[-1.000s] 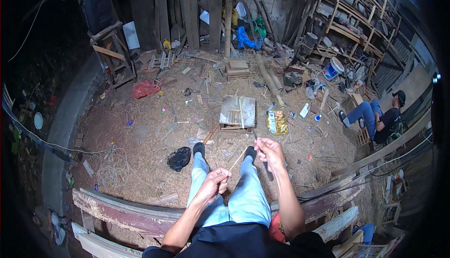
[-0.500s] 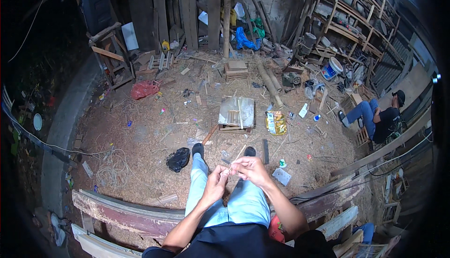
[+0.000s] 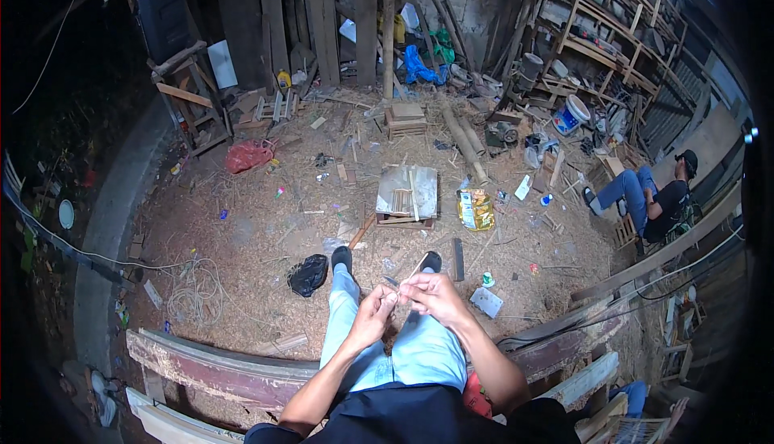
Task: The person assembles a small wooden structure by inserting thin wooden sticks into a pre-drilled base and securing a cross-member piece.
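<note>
Over my lap, my left hand (image 3: 372,315) and my right hand (image 3: 435,295) are close together, their fingertips nearly touching. Both are closed in a pinch. A thin, pale wooden stick (image 3: 421,264) slants up and away from my right hand's fingers. Beside the fingertips shows a small, dark, blade-like piece (image 3: 391,281); which hand holds it I cannot tell. What lies between my left thumb and fingers is too small to make out.
Wood shavings and scraps cover the ground. Ahead stands a low wooden stool (image 3: 407,194) with thin sticks on it. Near my feet lie a black plastic bag (image 3: 308,275) and a gold packet (image 3: 476,210). At right sits a person (image 3: 665,202). A plank bench (image 3: 218,371) runs behind me.
My hands have hardly moved, with a slight shift at the fingertips. The dark blade-like piece now shows above them. The stick still slants away from my right hand.
</note>
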The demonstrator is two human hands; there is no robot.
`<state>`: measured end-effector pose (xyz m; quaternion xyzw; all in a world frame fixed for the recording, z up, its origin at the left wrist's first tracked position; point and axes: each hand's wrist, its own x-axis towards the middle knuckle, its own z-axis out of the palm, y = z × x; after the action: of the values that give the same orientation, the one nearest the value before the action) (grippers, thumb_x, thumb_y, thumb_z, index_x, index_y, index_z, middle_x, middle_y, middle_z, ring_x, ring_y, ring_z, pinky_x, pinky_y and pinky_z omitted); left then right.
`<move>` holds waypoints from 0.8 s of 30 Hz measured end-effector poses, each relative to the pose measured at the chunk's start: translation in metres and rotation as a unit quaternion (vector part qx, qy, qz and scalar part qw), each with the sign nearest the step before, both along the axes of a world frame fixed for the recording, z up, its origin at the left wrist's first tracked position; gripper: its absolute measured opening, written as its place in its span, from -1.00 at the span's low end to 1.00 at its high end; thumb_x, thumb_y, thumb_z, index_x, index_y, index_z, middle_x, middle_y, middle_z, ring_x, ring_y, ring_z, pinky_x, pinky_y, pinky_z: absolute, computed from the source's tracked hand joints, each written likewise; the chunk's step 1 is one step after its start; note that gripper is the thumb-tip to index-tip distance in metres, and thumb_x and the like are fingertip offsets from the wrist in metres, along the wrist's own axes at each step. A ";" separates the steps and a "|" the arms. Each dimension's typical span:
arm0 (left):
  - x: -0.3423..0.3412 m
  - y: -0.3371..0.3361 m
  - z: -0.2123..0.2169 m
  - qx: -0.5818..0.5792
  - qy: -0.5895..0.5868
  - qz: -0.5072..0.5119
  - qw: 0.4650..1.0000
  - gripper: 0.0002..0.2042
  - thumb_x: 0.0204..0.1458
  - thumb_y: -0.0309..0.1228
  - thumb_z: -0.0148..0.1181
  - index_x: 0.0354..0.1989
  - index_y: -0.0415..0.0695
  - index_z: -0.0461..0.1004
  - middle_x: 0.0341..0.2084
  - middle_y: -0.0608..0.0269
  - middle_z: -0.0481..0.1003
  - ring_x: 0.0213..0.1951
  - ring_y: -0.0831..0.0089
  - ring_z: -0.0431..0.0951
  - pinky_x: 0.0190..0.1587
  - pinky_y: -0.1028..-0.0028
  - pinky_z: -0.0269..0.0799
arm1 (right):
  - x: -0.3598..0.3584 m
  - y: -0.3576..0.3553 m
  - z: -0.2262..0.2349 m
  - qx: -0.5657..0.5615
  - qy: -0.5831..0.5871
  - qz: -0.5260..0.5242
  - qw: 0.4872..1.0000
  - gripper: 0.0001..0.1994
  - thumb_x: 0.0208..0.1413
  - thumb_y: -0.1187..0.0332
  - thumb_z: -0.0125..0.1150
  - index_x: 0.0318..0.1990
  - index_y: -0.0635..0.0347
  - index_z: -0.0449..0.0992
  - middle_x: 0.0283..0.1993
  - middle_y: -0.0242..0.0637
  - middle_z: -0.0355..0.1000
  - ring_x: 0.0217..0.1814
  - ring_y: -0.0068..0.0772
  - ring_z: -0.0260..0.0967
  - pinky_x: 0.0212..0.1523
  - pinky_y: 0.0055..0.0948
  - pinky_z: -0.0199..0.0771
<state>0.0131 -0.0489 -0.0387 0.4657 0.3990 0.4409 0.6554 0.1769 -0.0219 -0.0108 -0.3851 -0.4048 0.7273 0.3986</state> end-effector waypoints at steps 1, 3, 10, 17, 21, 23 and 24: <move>-0.002 0.002 0.000 -0.003 -0.004 -0.010 1.000 -0.85 0.20 -0.33 -0.10 -0.32 -0.14 0.27 -0.67 0.46 0.22 -0.71 0.72 0.11 -0.69 0.66 -0.02 | 0.002 0.002 0.000 -0.003 0.006 -0.006 1.000 -0.87 0.09 0.41 0.15 -0.29 0.32 0.48 -0.47 -0.27 0.46 -0.68 -0.75 0.10 -0.71 -0.75 0.00; -0.002 0.003 0.001 -0.016 -0.008 -0.007 1.000 -0.85 0.20 -0.33 -0.10 -0.33 -0.14 0.26 -0.67 0.46 0.21 -0.71 0.72 0.10 -0.69 0.66 -0.03 | 0.008 0.007 -0.001 -0.013 0.016 -0.011 1.000 -0.86 0.10 0.41 0.15 -0.27 0.32 0.48 -0.44 -0.27 0.47 -0.67 -0.77 0.10 -0.69 -0.76 0.02; -0.003 0.012 0.004 -0.029 -0.020 -0.011 0.999 -0.84 0.20 -0.32 -0.09 -0.35 -0.14 0.26 -0.68 0.46 0.19 -0.70 0.72 0.12 -0.69 0.67 0.00 | 0.018 0.026 0.003 0.045 -0.005 -0.162 0.986 -0.85 0.07 0.41 0.17 -0.26 0.32 0.51 -0.49 -0.30 0.46 -0.69 -0.78 0.10 -0.73 -0.75 0.00; -0.005 0.011 0.011 -0.040 -0.036 -0.010 0.998 -0.86 0.20 -0.34 -0.10 -0.33 -0.14 0.29 -0.71 0.50 0.16 -0.72 0.74 0.07 -0.70 0.65 -0.07 | 0.015 0.026 0.007 0.027 -0.015 -0.099 0.995 -0.85 0.10 0.40 0.14 -0.25 0.32 0.50 -0.47 -0.33 0.45 -0.68 -0.77 0.09 -0.70 -0.73 0.02; -0.010 0.012 0.003 -0.038 -0.044 -0.028 0.998 -0.82 0.19 -0.30 -0.07 -0.34 -0.14 0.27 -0.72 0.47 0.17 -0.75 0.71 0.07 -0.73 0.64 -0.08 | 0.002 0.011 0.009 0.012 -0.015 0.004 1.000 -0.84 0.11 0.40 0.13 -0.23 0.30 0.49 -0.45 -0.32 0.45 -0.69 -0.78 0.07 -0.71 -0.73 -0.01; -0.010 0.013 0.005 -0.052 -0.055 -0.025 0.997 -0.83 0.19 -0.30 -0.07 -0.34 -0.14 0.27 -0.72 0.47 0.17 -0.75 0.71 0.07 -0.73 0.64 -0.08 | 0.002 0.015 0.003 0.005 -0.012 -0.017 1.000 -0.84 0.10 0.40 0.14 -0.24 0.32 0.48 -0.45 -0.30 0.45 -0.68 -0.77 0.08 -0.71 -0.73 0.00; -0.007 0.013 0.013 -0.059 -0.055 -0.023 0.996 -0.83 0.19 -0.31 -0.07 -0.34 -0.14 0.27 -0.72 0.47 0.17 -0.75 0.71 0.06 -0.73 0.64 -0.08 | 0.002 0.018 0.005 -0.004 -0.005 -0.034 0.999 -0.84 0.10 0.40 0.15 -0.24 0.33 0.48 -0.45 -0.30 0.45 -0.68 -0.77 0.09 -0.71 -0.73 0.00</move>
<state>0.0057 -0.0364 -0.0254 0.4100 0.3772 0.4264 0.7127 0.1791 -0.0041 -0.0057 -0.4040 -0.3903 0.7132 0.4193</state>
